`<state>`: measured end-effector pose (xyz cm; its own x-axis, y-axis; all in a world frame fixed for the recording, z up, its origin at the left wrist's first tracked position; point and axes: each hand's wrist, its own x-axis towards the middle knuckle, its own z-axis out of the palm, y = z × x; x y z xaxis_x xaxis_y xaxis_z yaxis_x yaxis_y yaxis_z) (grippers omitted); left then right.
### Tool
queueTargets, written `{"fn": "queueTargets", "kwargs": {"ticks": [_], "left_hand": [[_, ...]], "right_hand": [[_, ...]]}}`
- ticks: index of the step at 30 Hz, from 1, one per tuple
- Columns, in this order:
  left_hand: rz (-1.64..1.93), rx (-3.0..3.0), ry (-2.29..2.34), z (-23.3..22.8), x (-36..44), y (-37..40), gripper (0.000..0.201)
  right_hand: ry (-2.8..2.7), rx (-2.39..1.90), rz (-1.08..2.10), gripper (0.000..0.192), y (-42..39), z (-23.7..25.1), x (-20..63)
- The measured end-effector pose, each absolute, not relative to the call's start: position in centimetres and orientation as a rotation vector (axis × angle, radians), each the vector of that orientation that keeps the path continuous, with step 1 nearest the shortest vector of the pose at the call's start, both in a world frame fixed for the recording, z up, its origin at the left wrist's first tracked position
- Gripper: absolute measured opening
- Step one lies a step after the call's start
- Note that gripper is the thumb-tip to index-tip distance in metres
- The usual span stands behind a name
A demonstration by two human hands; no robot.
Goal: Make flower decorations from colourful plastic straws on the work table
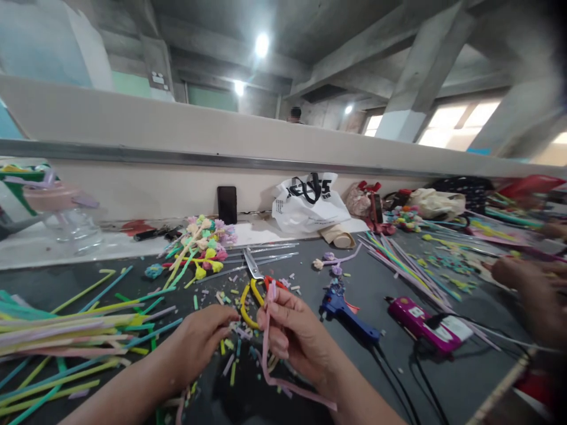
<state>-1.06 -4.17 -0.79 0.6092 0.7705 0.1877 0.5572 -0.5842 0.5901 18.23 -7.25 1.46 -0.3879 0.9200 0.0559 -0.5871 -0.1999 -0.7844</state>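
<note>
My right hand (299,330) is closed around a pink pipe cleaner (266,357), pinching its folded upper end between thumb and fingers. The lower part hangs down, bends and runs off to the right beneath my wrist. My left hand (201,339) is low over the table with its fingers loosely curved and apart, and nothing visible in them. Between and just beyond my hands lie scissors with yellow and red handles (248,304), their blades pointing away. Short cut pipe cleaner bits (233,366) are scattered around both hands.
Long pipe cleaners (66,330) are heaped at left. A bunch of pipe cleaner flowers (206,236), a phone (227,205) and a white bag (310,206) are farther back. A blue glue gun (349,313) and purple power strip (427,324) lie right, near another person's hand (522,283).
</note>
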Motion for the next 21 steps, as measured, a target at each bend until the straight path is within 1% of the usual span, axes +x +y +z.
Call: {"fn": "queueTargets", "kwargs": {"ticks": [3,8,11,13,18,21], "left_hand": [[0.621,2.269,1.029,-0.3,-1.0,-4.3,0.022],[0.652,1.933,1.085,1.3,-1.0,-4.5,0.009],[0.697,1.592,1.000,2.6,-1.1,-4.6,0.012],[0.749,1.489,0.951,3.6,-1.0,-4.6,0.015],[0.885,1.595,0.971,6.1,0.4,-4.3,0.013],[0.925,1.657,0.937,6.7,1.4,-3.7,0.013]], "right_hand": [[-0.931,-0.556,1.714,0.012,-7.2,1.3,18.1],[-0.922,-0.614,1.604,0.016,-6.9,0.8,18.0],[-0.913,-0.664,1.579,0.018,-6.9,0.7,17.9],[-0.916,-0.699,1.569,0.019,-7.0,0.7,17.8],[-0.935,-0.812,1.535,0.023,-7.2,0.9,17.4],[-0.944,-0.868,1.508,0.026,-7.3,1.0,17.3]]}}
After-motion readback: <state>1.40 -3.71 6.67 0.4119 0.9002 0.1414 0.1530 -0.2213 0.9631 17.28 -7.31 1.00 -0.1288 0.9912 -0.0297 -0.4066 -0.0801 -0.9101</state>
